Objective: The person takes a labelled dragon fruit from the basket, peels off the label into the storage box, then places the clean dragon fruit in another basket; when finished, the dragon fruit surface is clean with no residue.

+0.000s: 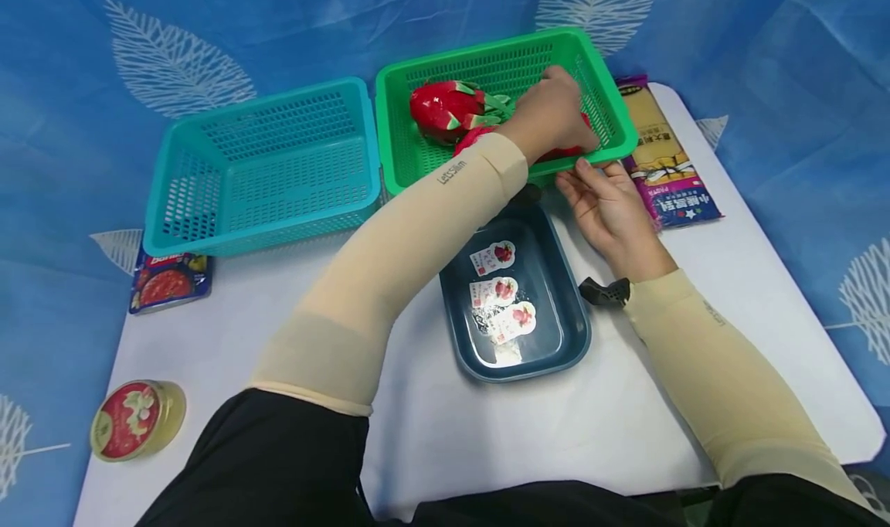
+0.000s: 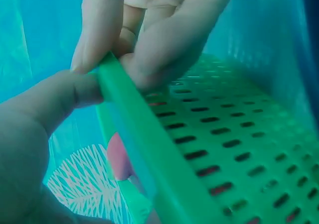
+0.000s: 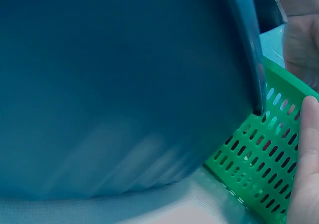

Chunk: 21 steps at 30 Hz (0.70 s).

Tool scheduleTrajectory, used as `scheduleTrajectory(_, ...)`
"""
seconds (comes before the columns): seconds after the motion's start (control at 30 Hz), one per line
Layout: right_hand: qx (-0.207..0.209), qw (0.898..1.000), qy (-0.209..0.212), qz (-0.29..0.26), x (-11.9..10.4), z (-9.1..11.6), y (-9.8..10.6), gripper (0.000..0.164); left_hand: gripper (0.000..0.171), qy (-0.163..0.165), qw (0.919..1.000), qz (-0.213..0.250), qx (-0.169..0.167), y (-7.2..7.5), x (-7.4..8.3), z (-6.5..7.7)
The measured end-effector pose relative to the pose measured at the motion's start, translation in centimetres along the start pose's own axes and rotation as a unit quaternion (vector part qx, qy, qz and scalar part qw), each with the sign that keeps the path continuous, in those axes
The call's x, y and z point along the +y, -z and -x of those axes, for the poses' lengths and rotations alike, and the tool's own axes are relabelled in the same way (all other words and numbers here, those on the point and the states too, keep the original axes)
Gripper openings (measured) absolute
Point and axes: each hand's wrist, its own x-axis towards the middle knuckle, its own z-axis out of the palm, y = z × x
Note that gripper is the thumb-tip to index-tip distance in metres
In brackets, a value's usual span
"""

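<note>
A green perforated basket [image 1: 501, 56] stands at the back of the table. Inside it lie a red dragon fruit [image 1: 445, 110] with green tips and other red things, partly covered by my left arm. My left hand [image 1: 552, 113] reaches over the basket's right part, above a red thing [image 1: 556, 154]. In the left wrist view one of its digits [image 2: 82, 89] meets the rim's inner side; I cannot tell whether it grips the red thing. At the near right corner my right hand [image 1: 608, 214] pinches the rim, thumb on top, fingers [image 2: 164, 50] against the outer wall.
A dark blue tray [image 1: 580, 341] with three fruit stickers stands in front. To the left is a teal basket [image 1: 299, 179], with a blue pouch [image 1: 170, 283] by its corner. A round tub [image 1: 139, 420] sits front left. Pasta packaging [image 1: 664, 156] lies right of the green basket.
</note>
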Motion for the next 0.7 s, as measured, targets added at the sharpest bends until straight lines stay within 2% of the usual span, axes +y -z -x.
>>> scheduleTrajectory(0.13, 0.001, 1.0, -0.007, 0.006, 0.4, -0.4, -0.1, 0.029, 0.119, -0.003, 0.9989, 0.045, -0.014, 0.2, -1.9, 0.2)
scheduleTrajectory(0.23, 0.006, 1.0, -0.013, 0.016, 0.7, -0.8, -0.2, 0.034, 0.117, -0.014, 0.9965, 0.082, -0.001, 0.6, -3.9, 0.9)
scheduleTrajectory(0.3, 0.01, 0.999, -0.018, 0.025, 0.9, -0.9, -0.3, 0.038, 0.115, -0.037, 0.9949, 0.089, 0.029, 0.9, -5.7, 1.7)
scheduleTrajectory(0.4, 0.019, 0.999, -0.02, 0.034, 1.0, -1.0, -0.3, 0.04, 0.104, -0.073, 0.9879, 0.098, 0.095, 1.1, -8.4, 3.6)
scheduleTrajectory(0.57, 0.042, 0.998, -0.017, 0.048, 0.7, -0.7, 0.2, 0.046, 0.078, -0.125, 0.9617, 0.129, 0.207, 1.2, -13.6, 8.4)
scheduleTrajectory(0.7, 0.054, 0.998, -0.011, 0.044, 0.3, 0.0, 1.0, 0.045, 0.064, -0.159, 0.9344, 0.14, 0.287, 0.3, -18.7, 12.6)
